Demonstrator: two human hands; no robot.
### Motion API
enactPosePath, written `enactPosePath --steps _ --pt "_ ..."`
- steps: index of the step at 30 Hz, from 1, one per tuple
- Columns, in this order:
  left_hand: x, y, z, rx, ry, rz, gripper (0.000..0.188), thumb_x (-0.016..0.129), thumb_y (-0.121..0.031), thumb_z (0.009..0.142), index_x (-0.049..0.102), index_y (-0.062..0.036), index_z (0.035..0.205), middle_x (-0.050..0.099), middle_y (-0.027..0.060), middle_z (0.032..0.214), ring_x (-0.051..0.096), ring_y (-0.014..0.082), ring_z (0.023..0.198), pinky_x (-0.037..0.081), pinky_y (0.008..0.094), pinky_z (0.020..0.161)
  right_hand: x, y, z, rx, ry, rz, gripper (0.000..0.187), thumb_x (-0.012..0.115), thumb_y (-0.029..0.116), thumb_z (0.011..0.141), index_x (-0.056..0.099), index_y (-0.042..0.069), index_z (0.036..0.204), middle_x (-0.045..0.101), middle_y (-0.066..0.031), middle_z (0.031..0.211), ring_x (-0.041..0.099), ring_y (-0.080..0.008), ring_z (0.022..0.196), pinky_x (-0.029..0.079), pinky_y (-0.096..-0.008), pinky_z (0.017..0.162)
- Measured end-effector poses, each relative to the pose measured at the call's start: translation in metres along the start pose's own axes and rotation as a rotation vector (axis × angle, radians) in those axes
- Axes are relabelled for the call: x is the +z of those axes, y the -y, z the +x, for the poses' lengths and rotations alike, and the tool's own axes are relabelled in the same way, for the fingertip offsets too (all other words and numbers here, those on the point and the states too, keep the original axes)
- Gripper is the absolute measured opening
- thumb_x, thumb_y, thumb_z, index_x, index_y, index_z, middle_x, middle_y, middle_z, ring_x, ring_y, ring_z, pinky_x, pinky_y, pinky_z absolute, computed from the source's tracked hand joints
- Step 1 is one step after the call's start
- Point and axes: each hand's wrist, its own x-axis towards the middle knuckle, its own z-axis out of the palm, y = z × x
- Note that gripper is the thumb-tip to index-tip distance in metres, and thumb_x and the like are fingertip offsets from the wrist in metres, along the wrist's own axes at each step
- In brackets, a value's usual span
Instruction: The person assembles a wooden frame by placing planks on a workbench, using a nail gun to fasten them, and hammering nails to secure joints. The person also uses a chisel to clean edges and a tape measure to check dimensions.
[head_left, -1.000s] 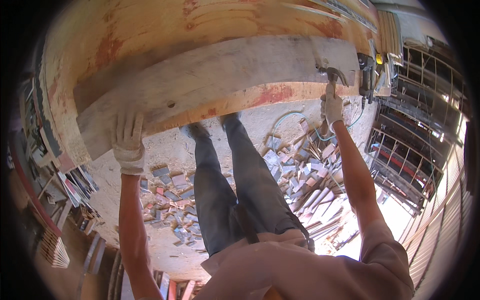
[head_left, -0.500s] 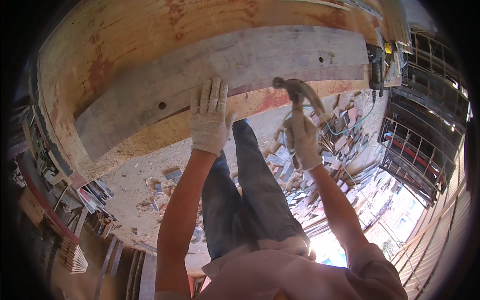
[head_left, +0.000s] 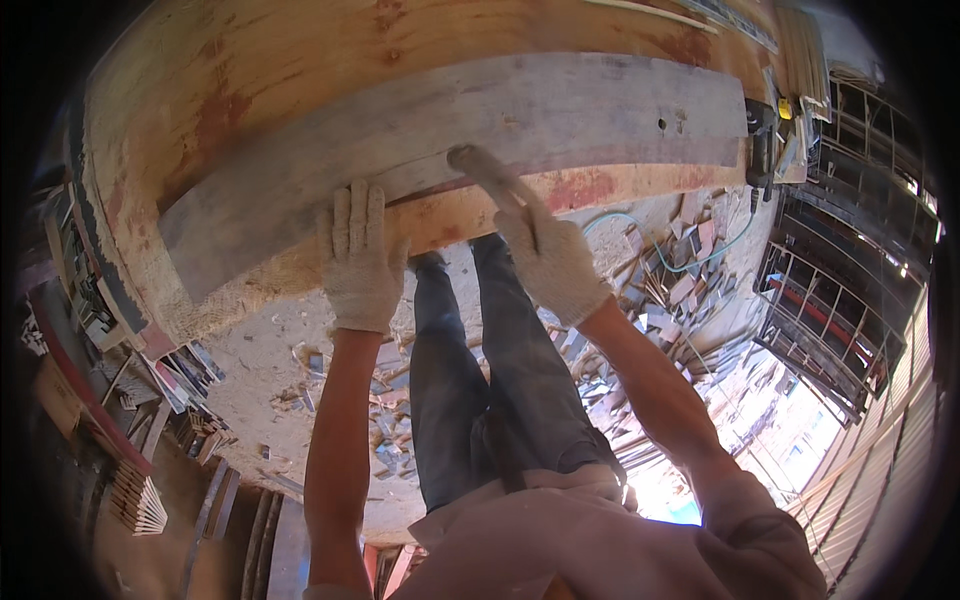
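Observation:
A long grey board point(head_left: 590, 105) lies along the near edge of a plywood worktop point(head_left: 300, 65). My left hand point(head_left: 362, 265), in a pale knit glove, is open, its fingers stretched flat over the board's near edge. My right hand point(head_left: 552, 255), gloved the same way, is closed round the handle of a hammer point(head_left: 485, 168). The hammer's head is over the board's near edge, right of my left hand; motion smears it a little, and I cannot tell whether it touches the wood. A dark round hole shows near the board's right end.
A black power tool point(head_left: 762, 145) sits at the worktop's right end, beside thin wood strips. A pale green hose point(head_left: 690, 265) hangs below it. Wood offcuts point(head_left: 690, 285) litter the floor around my legs. More timber is stacked at the left.
My left hand has slid leftward along the board's near edge. My right hand has swung the hammer left and over the board. The board itself has barely shifted in view.

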Motion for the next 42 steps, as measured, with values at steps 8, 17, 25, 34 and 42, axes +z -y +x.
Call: enactPosePath --steps 8,17,25,34,42 --pt "-0.015 0.035 -0.022 -0.041 0.007 0.042 0.076 0.065 -0.04 0.096 0.037 -0.0049 0.157 0.035 0.0143 0.164 0.032 0.036 0.152 0.024 0.0539 0.125 0.021 -0.04 0.005 0.128 0.042 -0.166 0.042 0.057 0.041 0.103 0.061 0.0 0.099 0.066 -0.0282 0.076 0.065 -0.0509 0.076 0.048 -0.0602 0.064" --pt "-0.035 0.133 -0.082 -0.277 -0.109 0.172 0.076 0.064 -0.04 0.097 0.034 -0.0081 0.159 0.033 0.0129 0.166 0.03 0.0343 0.154 0.023 0.0524 0.126 0.033 -0.052 -0.001 0.0 -0.061 -0.046 0.045 0.054 0.04 0.106 0.065 -0.003 0.113 0.059 -0.018 0.067 0.056 -0.0234 0.061 0.044 -0.043 0.058" --pt "-0.025 0.18 -0.093 -0.641 -0.079 0.119 0.073 0.056 -0.025 0.099 0.024 -0.0051 0.162 0.025 0.0181 0.168 0.02 0.0332 0.157 0.014 0.0473 0.129 0.036 -0.059 -0.006 0.166 -0.008 -0.052 0.042 0.054 0.037 0.106 0.061 -0.001 0.123 0.064 -0.0298 0.078 0.066 -0.0434 0.073 0.048 -0.0516 0.065" --pt "-0.013 0.29 -0.106 -0.684 0.014 -0.097 0.055 0.068 -0.02 0.092 0.058 0.0019 0.141 0.071 0.0227 0.122 0.071 0.0359 0.107 0.055 0.0433 0.092 0.009 -0.018 0.016 0.355 0.117 0.367 0.052 0.061 0.043 0.098 0.066 -0.008 0.098 0.065 -0.0244 0.078 0.067 -0.0279 0.077 0.05 -0.0452 0.07" --pt "-0.146 0.24 -0.11 -0.619 -0.081 -0.205 0.062 0.063 0.006 0.083 0.054 0.0025 0.145 0.07 0.0184 0.125 0.067 0.0212 0.105 0.054 0.0299 0.087 -0.15 0.047 0.101 0.236 -0.184 0.373 0.048 0.063 0.043 0.095 0.061 -0.004 0.104 0.07 -0.0259 0.09 0.072 -0.0379 0.078 0.055 -0.0486 0.072"
